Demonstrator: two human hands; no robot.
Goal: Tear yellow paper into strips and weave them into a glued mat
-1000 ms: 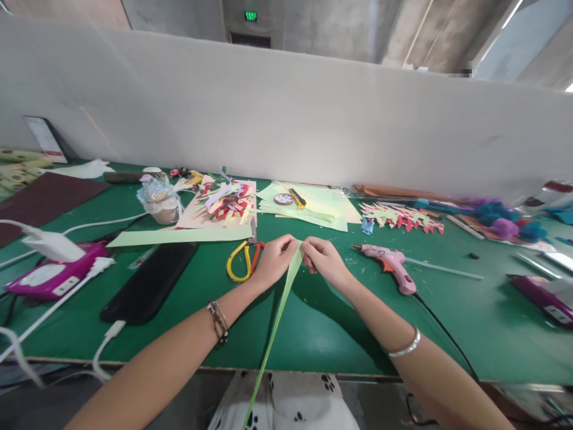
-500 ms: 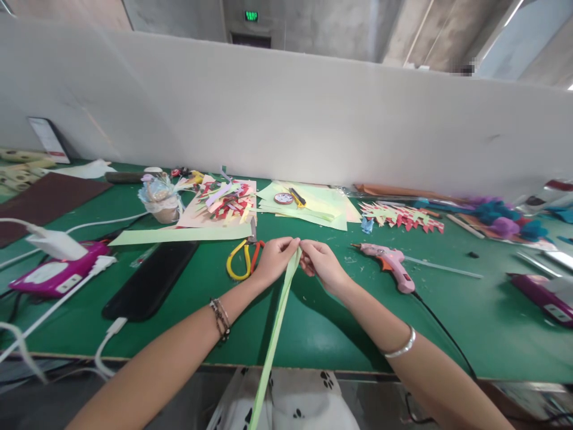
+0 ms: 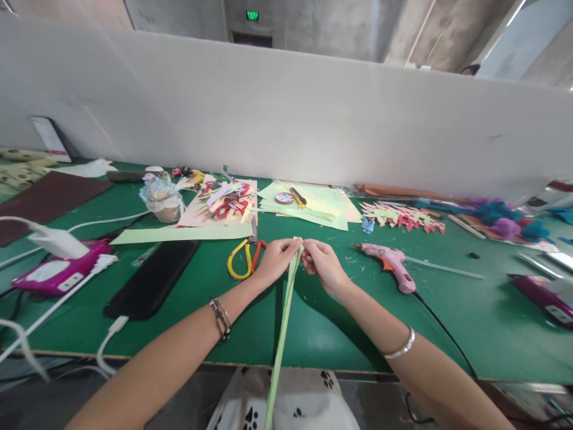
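A long light-green paper strip (image 3: 285, 316), narrow and seemingly folded lengthwise, hangs from my fingers over the table edge toward my lap. My left hand (image 3: 278, 261) pinches its top end from the left. From the right, my right hand (image 3: 323, 263) has its fingers curled in a pinch at the same end; its fingertips are partly hidden. Just left of my left hand lie scissors (image 3: 242, 260) with yellow and orange handles. A flat, wider green strip (image 3: 183, 233) rests beyond them. A pink glue gun (image 3: 394, 263) lies to the right of my right hand.
On the green table (image 3: 447, 334) are a black phone (image 3: 152, 278), a purple power strip (image 3: 58, 272) with white cables, and colourful paper scraps (image 3: 228, 200). Green sheets (image 3: 322, 206) carry a tape roll (image 3: 284, 198) and a cutter (image 3: 297, 196). A grey partition (image 3: 286, 113) stands behind.
The hanging part of the strip has swung slightly to the right. Its top end now shows a little more between my fingers. Both hands stay nearly in place.
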